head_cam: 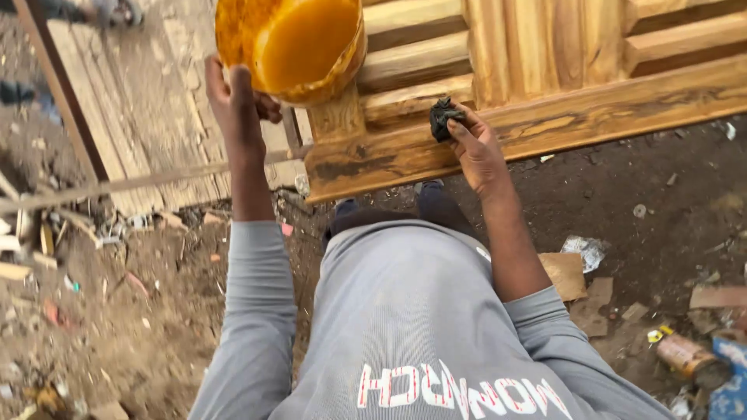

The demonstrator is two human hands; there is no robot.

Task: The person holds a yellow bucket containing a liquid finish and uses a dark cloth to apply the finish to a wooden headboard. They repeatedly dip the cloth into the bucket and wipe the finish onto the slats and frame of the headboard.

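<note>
My left hand (236, 99) grips the rim of an orange-stained tub (289, 47) of amber liquid, held up at the top middle beside the wood. My right hand (476, 148) presses a small dark rag (443, 117) against the lower rail of a slatted wooden frame (560, 117). The frame's wood looks glossy and golden-brown, with a darker wet patch near its left corner (342, 167). Both grey sleeves and my grey shirt fill the bottom of the view.
Bare dirt ground lies below, littered with scraps, cardboard pieces (566, 274) and a can (685, 356) at the right. Pale unfinished planks (132, 117) and a thin wooden strip (117, 185) lie at the left, with debris around them.
</note>
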